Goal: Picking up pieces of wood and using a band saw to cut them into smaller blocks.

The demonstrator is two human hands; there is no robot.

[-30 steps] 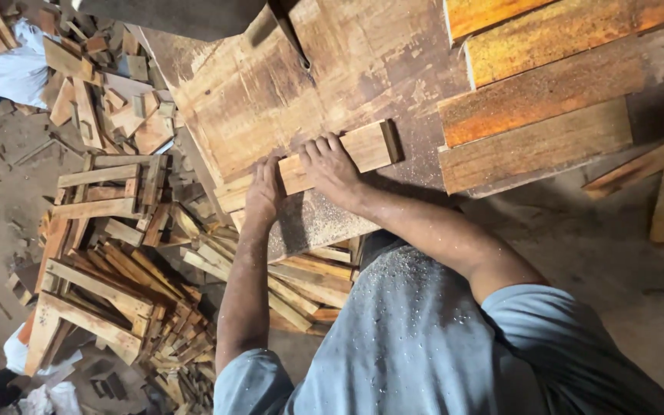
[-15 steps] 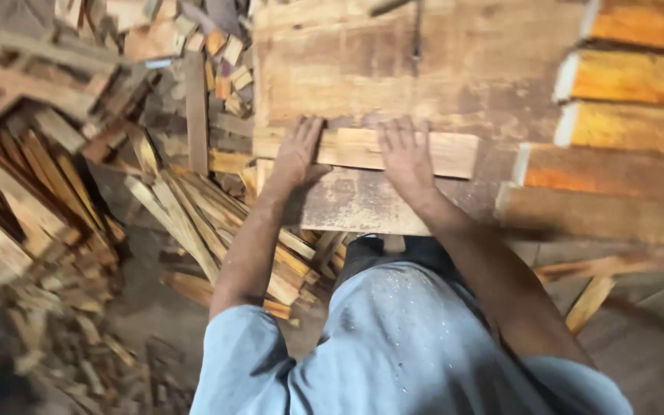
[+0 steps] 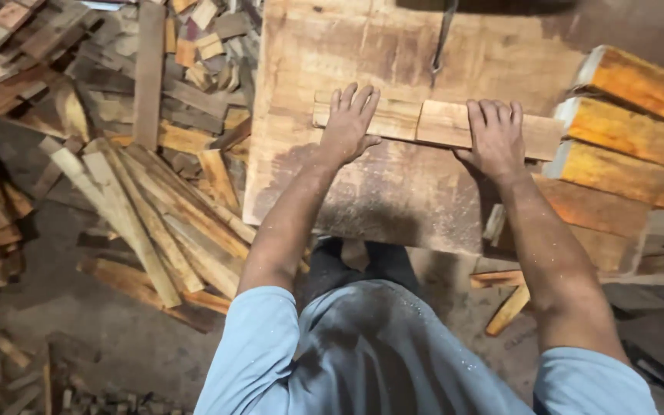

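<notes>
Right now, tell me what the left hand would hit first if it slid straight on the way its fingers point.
The left hand lies flat on the plank, fingers pointing across the wooden table. Beyond the plank, only bare tabletop shows; the dark metal blade sits off to the right.

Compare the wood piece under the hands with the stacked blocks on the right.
The wood piece is pale and thin, lying flat on the wooden table; the stacked blocks are thick, orange-toned and have whitish ends. The left hand and right hand press flat on the piece; nobody touches the blocks. Both are rough-cut timber.
</notes>
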